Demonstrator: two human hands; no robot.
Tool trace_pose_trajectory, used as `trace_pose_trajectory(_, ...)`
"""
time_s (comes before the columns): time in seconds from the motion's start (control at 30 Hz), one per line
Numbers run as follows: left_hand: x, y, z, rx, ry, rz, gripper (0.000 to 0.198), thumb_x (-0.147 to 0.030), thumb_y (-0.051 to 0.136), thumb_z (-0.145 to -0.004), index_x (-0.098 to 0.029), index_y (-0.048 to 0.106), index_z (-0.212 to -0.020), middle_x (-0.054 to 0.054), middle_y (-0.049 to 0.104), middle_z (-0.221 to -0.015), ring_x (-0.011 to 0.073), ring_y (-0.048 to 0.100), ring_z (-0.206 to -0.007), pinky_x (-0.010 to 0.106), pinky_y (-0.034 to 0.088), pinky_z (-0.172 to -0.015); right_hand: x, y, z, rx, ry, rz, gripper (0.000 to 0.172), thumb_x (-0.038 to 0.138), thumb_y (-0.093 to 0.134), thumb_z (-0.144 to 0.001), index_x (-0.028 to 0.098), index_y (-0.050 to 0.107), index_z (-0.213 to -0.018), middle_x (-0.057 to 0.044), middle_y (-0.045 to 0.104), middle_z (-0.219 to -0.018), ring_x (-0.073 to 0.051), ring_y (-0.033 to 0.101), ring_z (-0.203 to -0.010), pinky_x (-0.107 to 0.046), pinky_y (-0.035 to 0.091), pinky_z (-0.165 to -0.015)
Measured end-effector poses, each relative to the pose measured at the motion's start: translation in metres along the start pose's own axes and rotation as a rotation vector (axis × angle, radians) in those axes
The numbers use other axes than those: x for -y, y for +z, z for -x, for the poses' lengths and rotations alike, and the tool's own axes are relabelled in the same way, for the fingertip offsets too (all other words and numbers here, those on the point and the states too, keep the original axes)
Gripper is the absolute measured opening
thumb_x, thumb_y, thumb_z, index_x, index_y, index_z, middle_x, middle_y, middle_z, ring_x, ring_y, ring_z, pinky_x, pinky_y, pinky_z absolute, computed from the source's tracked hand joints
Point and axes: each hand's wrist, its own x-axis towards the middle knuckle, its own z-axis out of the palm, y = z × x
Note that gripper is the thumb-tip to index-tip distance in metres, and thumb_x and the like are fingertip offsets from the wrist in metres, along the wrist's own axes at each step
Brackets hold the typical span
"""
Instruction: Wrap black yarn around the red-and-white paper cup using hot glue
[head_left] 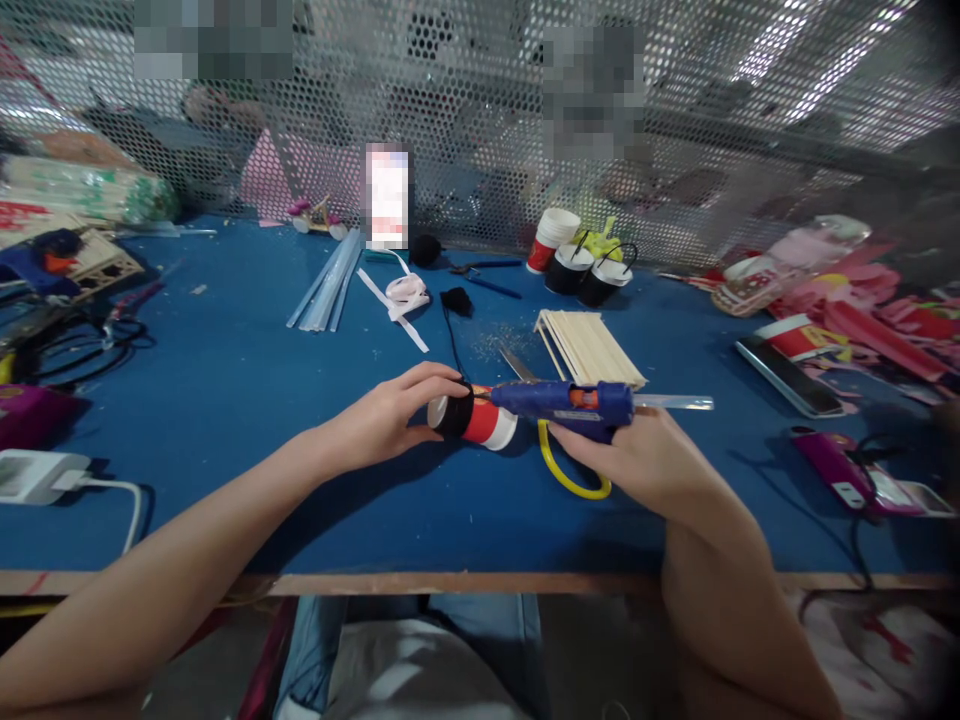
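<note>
My left hand (pixel 405 410) is closed around the end of a red and white paper cup (pixel 491 425) that lies on its side. A black band wraps part of the cup, and a black cord runs from it to a small black ball of yarn (pixel 457 301). In my right hand (pixel 630 450) is a blue glue gun (pixel 570 402), a clear glue stick jutting from its back. Its nozzle points left, at or very near the black band; contact cannot be made out. Scissors with a yellow handle (pixel 574 482) lie beneath the gun, partly hidden.
Behind the gun sits a small wooden-stick rack (pixel 592 345). Several cups (pixel 555 240) stand at the back, near pliers (pixel 487 275). Clear glue sticks (pixel 330 285) and white ribbon (pixel 405 297) lie left of centre. A phone (pixel 787 372) and purple power strip (pixel 832 470) are at right.
</note>
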Motion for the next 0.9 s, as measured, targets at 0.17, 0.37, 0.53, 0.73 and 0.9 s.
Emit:
trace_pose_trajectory(0.17, -0.002, 0.000, -0.001, 0.021, 0.014, -0.023, 0.039, -0.011, 0.056, -0.081, -0.019, 0.046, -0.117, 0.012, 0.046, -0.127, 0.0207, 0.049, -0.117, 0.034, 0.047, -0.095, -0.007, 0.002, -0.001, 0.008, -0.030, 0.063, 0.025, 0.031, 0.044, -0.082, 0.021, 0.066, -0.080, -0.006, 0.065, -0.069, -0.020, 0.060, -0.064, -0.032, 0.046, -0.060)
trace_pose_trajectory(0.37, -0.002, 0.000, -0.001, 0.025, 0.019, -0.033, 0.038, -0.011, 0.056, -0.081, -0.019, 0.045, -0.117, 0.012, 0.045, -0.128, 0.0216, 0.049, -0.117, 0.036, 0.047, -0.095, -0.014, 0.003, 0.006, 0.092, -0.098, 0.101, 0.028, 0.029, 0.040, -0.084, 0.021, 0.067, -0.083, -0.004, 0.066, -0.071, -0.019, 0.059, -0.067, -0.032, 0.046, -0.063)
trace_pose_trajectory(0.53, -0.007, -0.002, -0.001, 0.047, 0.014, -0.049, 0.034, -0.011, 0.054, -0.083, -0.019, 0.047, -0.115, 0.013, 0.045, -0.127, 0.0214, 0.049, -0.116, 0.035, 0.047, -0.095, -0.009, 0.003, -0.001, 0.084, 0.065, 0.035, 0.022, 0.033, 0.045, -0.083, 0.022, 0.063, -0.076, -0.002, 0.062, -0.063, -0.017, 0.056, -0.057, -0.029, 0.043, -0.053)
trace_pose_trajectory(0.73, -0.007, -0.002, -0.001, 0.050, 0.007, -0.041, 0.034, -0.012, 0.054, -0.083, -0.019, 0.046, -0.116, 0.013, 0.045, -0.127, 0.0214, 0.049, -0.117, 0.034, 0.047, -0.094, -0.005, 0.004, -0.002, 0.036, 0.017, 0.030, 0.021, 0.029, 0.045, -0.081, 0.022, 0.063, -0.073, -0.003, 0.061, -0.063, -0.017, 0.054, -0.057, -0.029, 0.040, -0.052)
trace_pose_trajectory(0.9, -0.002, 0.000, -0.001, 0.012, -0.006, 0.000, 0.041, -0.015, 0.059, -0.081, -0.019, 0.044, -0.119, 0.013, 0.046, -0.126, 0.0225, 0.050, -0.116, 0.037, 0.047, -0.094, -0.006, -0.001, 0.000, 0.063, -0.079, 0.090, 0.028, 0.028, 0.040, -0.081, 0.023, 0.067, -0.080, -0.003, 0.060, -0.059, -0.016, 0.051, -0.054, -0.028, 0.036, -0.049)
